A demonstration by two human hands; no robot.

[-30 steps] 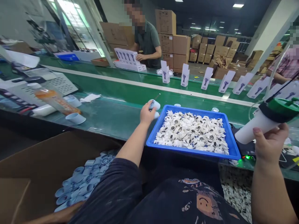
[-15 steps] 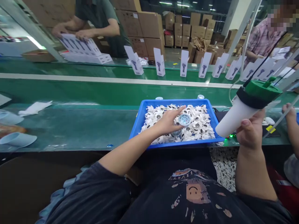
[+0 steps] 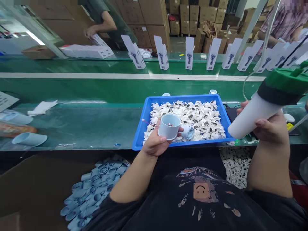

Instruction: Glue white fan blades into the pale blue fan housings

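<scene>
My left hand (image 3: 155,143) is closed around a pale blue cup-shaped housing (image 3: 169,126), held open end up over the near left corner of a blue tray (image 3: 144,119). The tray holds several small white fan blades (image 3: 204,118), and a second pale blue housing (image 3: 188,132) lies on them beside my fingers. My right hand (image 3: 269,128) grips the white barrel of a hanging power screwdriver (image 3: 271,99) with a green and black top, to the right of the tray.
A cardboard box (image 3: 36,179) at lower left holds several pale blue housings (image 3: 96,186). The green conveyor (image 3: 96,86) carries a row of white product boxes (image 3: 189,53). Loose cups (image 3: 29,139) and a white cloth (image 3: 42,107) lie on the left. Other people work across the belt.
My left hand pulled back from the tray's middle to its near left corner and now holds a housing upright. The screwdriver in my right hand tilted and shifted slightly right.
</scene>
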